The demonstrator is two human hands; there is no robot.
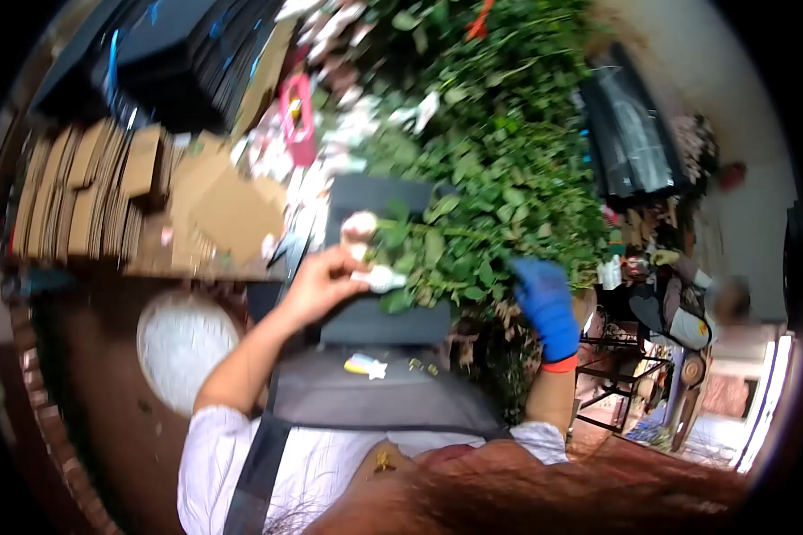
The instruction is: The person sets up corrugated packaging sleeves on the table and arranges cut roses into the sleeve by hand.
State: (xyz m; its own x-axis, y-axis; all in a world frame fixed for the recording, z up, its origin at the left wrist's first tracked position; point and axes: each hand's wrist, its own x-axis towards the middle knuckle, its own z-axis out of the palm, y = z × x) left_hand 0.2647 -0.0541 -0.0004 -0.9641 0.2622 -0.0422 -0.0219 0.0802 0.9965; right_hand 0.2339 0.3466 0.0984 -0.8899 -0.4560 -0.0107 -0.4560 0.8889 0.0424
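Observation:
My bare left hand (pixel 319 283) is closed on a pale rose head (pixel 381 278) at the front edge of a dark board (pixel 384 325). Just above it lies a pink and white rose (pixel 360 226) on the same board. Both roses point left, their leafy stems (pixel 473 250) running to the right. My right hand (pixel 544 299), in a blue glove with an orange cuff, is at the stem ends; its fingers are blurred against the leaves, and their grip cannot be made out.
Flat cardboard pieces (pixel 89 192) stand at the left, below black stacks (pixel 178 62). A pink holder (pixel 298 120) lies among wrapped flowers. Piled green stems (pixel 509 116) fill the back. A round white container (pixel 187 352) is lower left. Another person (pixel 687 312) is at the right.

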